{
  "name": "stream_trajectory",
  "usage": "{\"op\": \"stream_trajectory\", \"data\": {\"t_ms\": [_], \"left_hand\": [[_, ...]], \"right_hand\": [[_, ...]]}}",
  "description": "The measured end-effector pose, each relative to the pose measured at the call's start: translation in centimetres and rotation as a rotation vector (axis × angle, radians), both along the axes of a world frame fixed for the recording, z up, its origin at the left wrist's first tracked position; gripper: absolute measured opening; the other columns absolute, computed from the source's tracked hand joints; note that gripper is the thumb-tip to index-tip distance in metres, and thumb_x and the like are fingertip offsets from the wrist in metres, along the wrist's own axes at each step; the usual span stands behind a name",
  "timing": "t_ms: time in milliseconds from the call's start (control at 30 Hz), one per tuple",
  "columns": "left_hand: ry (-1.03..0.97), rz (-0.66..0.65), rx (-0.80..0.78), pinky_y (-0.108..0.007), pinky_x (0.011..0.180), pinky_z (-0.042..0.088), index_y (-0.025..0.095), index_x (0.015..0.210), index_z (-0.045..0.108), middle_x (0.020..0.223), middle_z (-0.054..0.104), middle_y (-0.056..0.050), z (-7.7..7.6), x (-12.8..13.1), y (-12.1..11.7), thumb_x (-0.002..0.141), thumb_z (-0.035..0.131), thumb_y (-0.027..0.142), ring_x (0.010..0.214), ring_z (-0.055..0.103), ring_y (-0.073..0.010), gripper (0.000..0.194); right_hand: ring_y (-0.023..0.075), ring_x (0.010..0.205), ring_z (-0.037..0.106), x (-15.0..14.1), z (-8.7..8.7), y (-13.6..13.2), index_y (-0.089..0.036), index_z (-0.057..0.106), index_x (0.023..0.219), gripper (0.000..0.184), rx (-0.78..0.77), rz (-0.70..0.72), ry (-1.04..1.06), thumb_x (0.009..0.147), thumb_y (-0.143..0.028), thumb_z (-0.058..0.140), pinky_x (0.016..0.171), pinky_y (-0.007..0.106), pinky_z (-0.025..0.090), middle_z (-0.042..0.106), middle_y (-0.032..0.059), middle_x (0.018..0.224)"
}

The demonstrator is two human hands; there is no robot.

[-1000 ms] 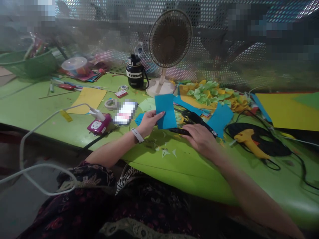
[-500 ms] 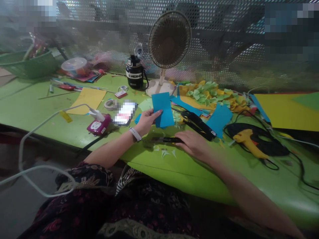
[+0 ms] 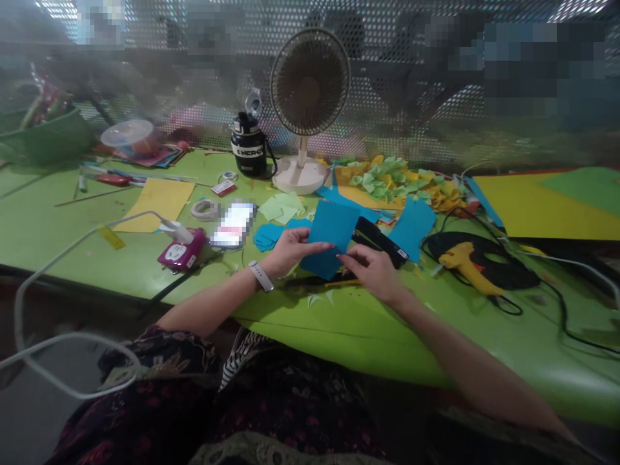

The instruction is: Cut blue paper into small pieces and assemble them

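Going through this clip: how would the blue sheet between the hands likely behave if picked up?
The blue sheet is probably light and somewhat floppy, since it looks like thin card or paper. Its edges look straight and uncreased near the left hand and right hand, so it may keep some shape. It might slide easily across the green tabletop.

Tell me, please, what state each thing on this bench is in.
Left hand, holding blue paper
Right hand, touching blue paper
Fan, upright on its stand
Flask, standing, lid open
Glue gun, lying on its side
Plug socket, white cable plugged in
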State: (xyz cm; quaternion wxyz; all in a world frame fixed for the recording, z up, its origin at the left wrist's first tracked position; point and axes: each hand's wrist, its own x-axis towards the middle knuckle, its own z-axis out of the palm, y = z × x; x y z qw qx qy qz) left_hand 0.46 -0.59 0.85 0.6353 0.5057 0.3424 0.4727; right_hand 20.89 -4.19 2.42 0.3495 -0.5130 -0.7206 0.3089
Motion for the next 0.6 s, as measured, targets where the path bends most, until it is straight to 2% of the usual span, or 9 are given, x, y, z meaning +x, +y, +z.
{"op": "stream_trajectory", "data": {"t_ms": [100, 167, 300, 333, 400, 500, 600], "left_hand": [[-0.056, 0.117, 0.003, -0.021, 0.046, 0.033, 0.016, 0.056, 0.06, 0.054, 0.052, 0.004, 0.8, -0.6, 0.5, 0.069, 0.086, 0.045, 0.048, 0.041, -0.0047, 0.041], [-0.122, 0.223, -0.009, -0.02, 0.043, 0.03, 0.017, 0.06, 0.063, 0.053, 0.051, 0.005, 1.6, -1.6, 1.4, 0.07, 0.085, 0.045, 0.045, 0.039, -0.0039, 0.038], [-0.352, 0.505, 0.013, -0.02, 0.05, 0.044, 0.019, 0.069, 0.068, 0.063, 0.064, 0.002, 3.1, -4.0, 3.6, 0.07, 0.087, 0.039, 0.053, 0.056, -0.0075, 0.028], [-0.394, 0.534, 0.0, -0.02, 0.052, 0.047, 0.019, 0.072, 0.069, 0.066, 0.067, 0.002, 3.4, -4.5, 4.0, 0.07, 0.087, 0.038, 0.056, 0.059, -0.0086, 0.026], [-0.428, 0.557, -0.026, -0.021, 0.057, 0.051, 0.019, 0.073, 0.069, 0.069, 0.07, 0.0, 3.6, -5.0, 4.4, 0.069, 0.087, 0.038, 0.06, 0.063, -0.0102, 0.026], [-0.429, 0.537, -0.052, -0.023, 0.061, 0.053, 0.019, 0.074, 0.069, 0.07, 0.07, 0.0, 3.2, -4.8, 4.5, 0.069, 0.087, 0.037, 0.062, 0.065, -0.0115, 0.026], [-0.389, 0.47, -0.067, -0.023, 0.056, 0.052, 0.018, 0.076, 0.069, 0.061, 0.065, 0.002, 2.4, -4.3, 4.4, 0.069, 0.087, 0.038, 0.056, 0.062, -0.0113, 0.028]], "right_hand": [[0.0178, 0.059, 0.062, -0.1, -0.1, 0.6, -0.019, 0.064, 0.075, 0.052, -0.085, 0.007, 0.061, 0.082, -0.07, 0.061, 0.06, 0.031, 0.048, 0.068, 0.0039, 0.065], [0.0169, 0.057, 0.062, 0.3, 0.2, 1.5, -0.019, 0.064, 0.075, 0.053, -0.131, -0.015, 0.077, 0.078, -0.071, 0.064, 0.056, 0.029, 0.046, 0.068, 0.004, 0.064], [0.0145, 0.053, 0.058, 0.6, 1.1, 4.5, -0.018, 0.064, 0.074, 0.053, -0.317, 0.019, 0.025, 0.069, -0.07, 0.073, 0.049, 0.025, 0.039, 0.065, 0.0032, 0.059], [0.0143, 0.053, 0.058, 0.3, 1.3, 5.4, -0.018, 0.063, 0.072, 0.052, -0.359, 0.048, 0.001, 0.069, -0.068, 0.074, 0.049, 0.025, 0.039, 0.064, 0.0035, 0.059], [0.0143, 0.054, 0.057, -0.7, 1.6, 7.0, -0.017, 0.062, 0.067, 0.05, -0.389, 0.089, -0.046, 0.069, -0.065, 0.076, 0.051, 0.026, 0.039, 0.064, 0.0046, 0.059], [0.0158, 0.054, 0.057, -2.7, 1.5, 9.0, -0.017, 0.061, 0.066, 0.047, -0.354, 0.052, -0.042, 0.073, -0.061, 0.076, 0.055, 0.029, 0.043, 0.063, 0.0041, 0.058], [0.0188, 0.059, 0.062, -3.9, 1.0, 10.3, -0.018, 0.061, 0.066, 0.038, -0.295, 0.035, -0.197, 0.081, -0.052, 0.072, 0.06, 0.031, 0.047, 0.065, 0.0044, 0.059]]}}
